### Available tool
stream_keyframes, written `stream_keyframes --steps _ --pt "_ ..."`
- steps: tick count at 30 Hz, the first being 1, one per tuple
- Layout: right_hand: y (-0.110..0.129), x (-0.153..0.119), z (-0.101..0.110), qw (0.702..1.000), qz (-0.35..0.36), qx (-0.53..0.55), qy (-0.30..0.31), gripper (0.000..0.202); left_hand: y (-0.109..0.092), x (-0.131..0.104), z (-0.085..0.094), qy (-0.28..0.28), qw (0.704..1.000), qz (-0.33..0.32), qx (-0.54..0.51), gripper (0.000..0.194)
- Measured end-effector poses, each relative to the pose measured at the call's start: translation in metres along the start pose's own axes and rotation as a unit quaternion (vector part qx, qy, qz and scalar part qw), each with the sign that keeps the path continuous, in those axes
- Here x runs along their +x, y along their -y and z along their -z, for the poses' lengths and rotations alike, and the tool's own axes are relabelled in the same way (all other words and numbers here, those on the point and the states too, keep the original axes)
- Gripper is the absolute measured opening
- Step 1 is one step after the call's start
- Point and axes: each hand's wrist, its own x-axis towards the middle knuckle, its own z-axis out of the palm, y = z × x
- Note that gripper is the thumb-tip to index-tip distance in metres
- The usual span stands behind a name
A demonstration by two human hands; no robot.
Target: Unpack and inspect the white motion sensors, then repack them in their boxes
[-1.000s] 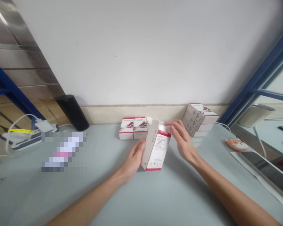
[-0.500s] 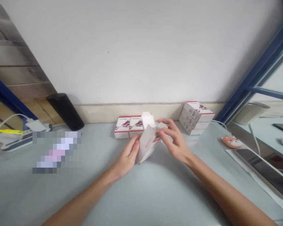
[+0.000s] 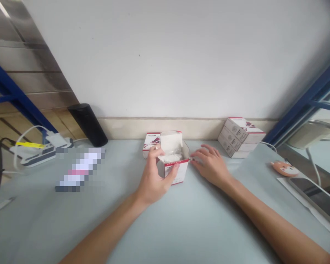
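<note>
Nearest my camera is the grey table (image 3: 192,227). At the right edge I count one dark-screened device (image 3: 317,196) on one white sheet (image 3: 284,182), parked, I'd judge, out of the way of the two bare hands. The left hand (image 3: 154,183) grips the one open box (image 3: 176,174), thumb on its front face and fingers over its left side; I read that as a steadying hold that keeps the mouth facing my view. The box stands upright near the middle, back flap raised, presumably so nothing blocks the opening; inside I make out clear-wrapped contents (image 3: 173,157), too muddled to count. The right hand (image 3: 210,163) lies palm down just beside the box's right wall, fingers loosely spread, apparently holding nothing; whether a fingertip touches the box I cannot tell. Farther off sit one orange animal-faced item (image 3: 284,168) to the right and one masked, screen-like thing (image 3: 81,168) to the left. Behind the open box I count one closed box (image 3: 151,141); any other there is hidden. Beyond, three stacked boxes (image 3: 240,141) stand near the wall (image 3: 165,66), probably piled to save room. On the left, one black cylinder (image 3: 88,124) stands near one power strip (image 3: 48,152).
</note>
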Motion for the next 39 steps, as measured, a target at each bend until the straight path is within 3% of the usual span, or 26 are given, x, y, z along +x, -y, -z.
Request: stream_keyframes --steps 2,3,6,8,9,13,15,21,33,37,39 --pt "-0.002 0.001 0.0 1.0 0.005 -0.007 0.009 0.018 0.001 -0.002 -0.002 -0.006 1.0 0.008 -0.006 0.041" --pt "0.001 0.002 0.004 1.0 0.0 0.001 -0.016 0.018 0.0 -0.003 -0.003 -0.008 1.0 0.007 -0.008 0.041" --pt "0.022 0.004 0.028 0.978 -0.014 0.062 -0.196 0.015 -0.006 -0.002 -0.003 -0.01 1.0 -0.011 0.001 0.035" --pt "0.042 0.001 0.047 0.94 0.026 0.106 -0.323 0.02 -0.013 -0.002 -0.003 -0.005 0.999 -0.034 0.014 0.032" --pt "0.052 -0.003 0.055 0.926 0.063 0.121 -0.352 0.027 -0.016 -0.002 -0.003 0.003 0.999 -0.051 0.017 0.032" --pt "0.086 -0.019 0.067 0.931 0.222 0.117 -0.265 0.04 -0.021 -0.009 -0.008 0.034 0.988 -0.148 0.008 0.053" --pt "0.094 -0.024 0.063 0.931 0.254 0.108 -0.24 0.04 -0.02 -0.014 -0.012 0.023 0.983 -0.184 0.006 0.065" --pt "0.096 -0.019 0.054 0.955 0.171 0.117 -0.212 0.03 -0.021 -0.018 -0.016 0.001 0.986 -0.164 -0.032 0.066" --pt "0.091 -0.015 0.067 0.967 0.176 0.111 -0.15 0.025 -0.022 -0.013 -0.01 0.023 0.986 -0.163 -0.041 0.063" --pt "0.088 -0.017 0.064 0.971 0.181 0.076 -0.139 0.016 -0.025 -0.007 -0.007 0.015 0.986 -0.158 -0.044 0.055" --pt "0.084 -0.019 0.06 0.974 0.183 0.06 -0.122 0.025 -0.022 -0.004 -0.006 0.004 0.989 -0.136 -0.049 0.047"
